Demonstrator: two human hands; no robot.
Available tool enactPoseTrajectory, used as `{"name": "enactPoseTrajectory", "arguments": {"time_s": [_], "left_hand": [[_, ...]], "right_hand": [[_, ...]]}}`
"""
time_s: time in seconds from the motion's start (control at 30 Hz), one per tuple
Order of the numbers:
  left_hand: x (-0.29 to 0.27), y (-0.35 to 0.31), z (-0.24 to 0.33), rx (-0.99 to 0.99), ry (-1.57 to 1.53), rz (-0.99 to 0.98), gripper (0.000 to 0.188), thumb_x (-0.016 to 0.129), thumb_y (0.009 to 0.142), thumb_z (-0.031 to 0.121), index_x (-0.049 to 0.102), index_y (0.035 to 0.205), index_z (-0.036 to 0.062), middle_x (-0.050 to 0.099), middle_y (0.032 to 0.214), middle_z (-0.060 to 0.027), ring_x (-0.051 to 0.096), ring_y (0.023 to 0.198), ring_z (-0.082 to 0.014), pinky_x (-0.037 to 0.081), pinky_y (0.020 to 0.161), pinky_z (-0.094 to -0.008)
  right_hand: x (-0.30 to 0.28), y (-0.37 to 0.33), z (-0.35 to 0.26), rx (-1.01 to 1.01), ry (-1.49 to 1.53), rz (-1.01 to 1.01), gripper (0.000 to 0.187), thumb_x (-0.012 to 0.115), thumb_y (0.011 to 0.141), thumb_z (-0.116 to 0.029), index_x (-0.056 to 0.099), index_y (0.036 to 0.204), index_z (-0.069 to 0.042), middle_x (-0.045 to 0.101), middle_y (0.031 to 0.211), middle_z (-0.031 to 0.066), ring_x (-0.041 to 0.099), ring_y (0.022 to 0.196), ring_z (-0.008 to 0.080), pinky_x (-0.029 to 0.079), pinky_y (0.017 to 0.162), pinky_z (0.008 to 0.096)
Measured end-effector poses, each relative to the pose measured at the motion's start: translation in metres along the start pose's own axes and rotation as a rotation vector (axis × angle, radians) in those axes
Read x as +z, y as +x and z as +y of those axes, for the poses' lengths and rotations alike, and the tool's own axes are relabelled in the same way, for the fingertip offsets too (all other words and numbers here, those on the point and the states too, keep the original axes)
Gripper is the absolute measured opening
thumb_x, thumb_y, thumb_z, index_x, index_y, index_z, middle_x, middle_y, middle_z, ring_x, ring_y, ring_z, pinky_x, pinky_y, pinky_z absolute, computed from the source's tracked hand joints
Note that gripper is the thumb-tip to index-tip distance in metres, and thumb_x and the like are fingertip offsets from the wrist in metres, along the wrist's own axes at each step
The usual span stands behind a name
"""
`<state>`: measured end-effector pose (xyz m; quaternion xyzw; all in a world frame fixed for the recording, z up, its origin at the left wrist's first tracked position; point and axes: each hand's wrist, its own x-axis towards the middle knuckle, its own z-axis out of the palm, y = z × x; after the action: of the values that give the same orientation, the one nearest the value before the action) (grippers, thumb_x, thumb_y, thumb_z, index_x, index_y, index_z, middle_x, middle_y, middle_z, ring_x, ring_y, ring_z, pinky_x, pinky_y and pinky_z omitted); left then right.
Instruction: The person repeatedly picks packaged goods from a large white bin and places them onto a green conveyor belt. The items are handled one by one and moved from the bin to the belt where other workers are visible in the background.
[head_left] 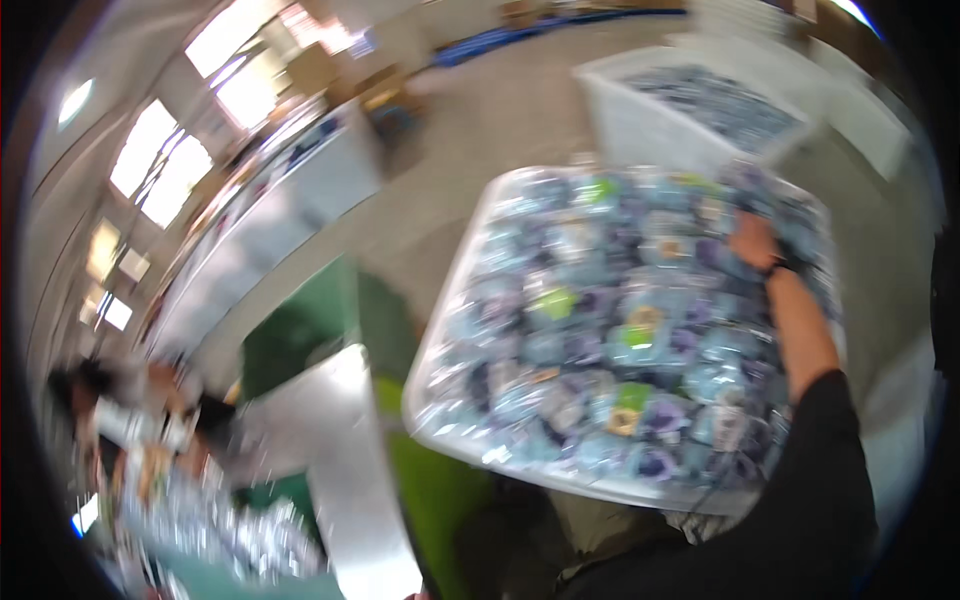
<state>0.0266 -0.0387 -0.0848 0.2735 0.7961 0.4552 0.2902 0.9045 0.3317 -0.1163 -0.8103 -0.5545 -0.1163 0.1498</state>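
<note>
My right hand point(753, 241) reaches to the far right part of a large white bin point(425, 405), a dark band round its wrist. It rests on or among clear plastic packs point(640, 330) with light blue and purple contents, several bearing green labels. Blur and the packs hide its fingertips, so its grip does not show. A sliver of skin point(416, 596) at the lower edge, beside a bare metal tabletop point(350, 480), may be my left hand; its fingers cannot be made out.
Behind the bin stands another white bin point(640, 125) with grey-blue contents. Left of me are a green container point(305, 315) and a co-worker point(130, 410) near a heap of shiny clear packs point(230, 530). A long, white-sided counter point(270, 205) runs along the windows.
</note>
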Motion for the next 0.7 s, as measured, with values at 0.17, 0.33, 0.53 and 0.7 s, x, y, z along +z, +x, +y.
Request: {"name": "enactPoseTrajectory", "arguments": {"time_s": [0.17,0.33,0.53,0.7], "left_hand": [[-0.013,0.013,0.018,-0.074,-0.016,-0.152,0.035,0.077,0.099,0.024,0.074,0.109,-0.0088,0.074,0.085,-0.0072,0.064,0.068,-0.0119,0.052,0.06,-0.028],[-0.065,0.058,0.01,0.29,0.284,-0.051,0.035,0.081,0.096,0.021,0.075,0.122,-0.0007,0.079,0.107,-0.0093,0.072,0.093,-0.0175,0.058,0.081,-0.032],[-0.145,0.223,-0.023,0.315,0.291,0.285,0.05,0.081,0.092,0.027,0.069,0.133,-0.0004,0.069,0.131,-0.0184,0.064,0.12,-0.0307,0.048,0.104,-0.041],[-0.173,0.335,-0.022,0.239,0.272,0.475,0.052,0.079,0.093,0.031,0.068,0.129,-0.0051,0.07,0.117,-0.0179,0.066,0.093,-0.0277,0.053,0.079,-0.0428]], "right_hand": [[0.045,0.022,0.058,-0.033,0.169,-0.046,0.073,0.069,0.086,-0.011,0.049,0.155,-0.001,0.06,0.147,0.0251,0.055,0.139,0.0436,0.043,0.117,0.0489],[0.019,-0.027,0.034,-0.232,0.232,0.301,0.063,0.057,0.101,-0.002,0.043,0.162,-0.007,0.05,0.161,0.0163,0.05,0.145,0.0339,0.04,0.118,0.0451],[-0.106,-0.175,-0.124,-0.282,0.608,0.167,0.059,0.055,0.101,-0.004,0.048,0.16,-0.007,0.054,0.159,0.0116,0.052,0.144,0.025,0.042,0.112,0.0391],[-0.187,-0.258,-0.21,-0.227,0.66,0.036,0.059,0.055,0.098,-0.004,0.05,0.157,-0.006,0.059,0.148,0.0122,0.055,0.136,0.025,0.042,0.111,0.0405]]}}
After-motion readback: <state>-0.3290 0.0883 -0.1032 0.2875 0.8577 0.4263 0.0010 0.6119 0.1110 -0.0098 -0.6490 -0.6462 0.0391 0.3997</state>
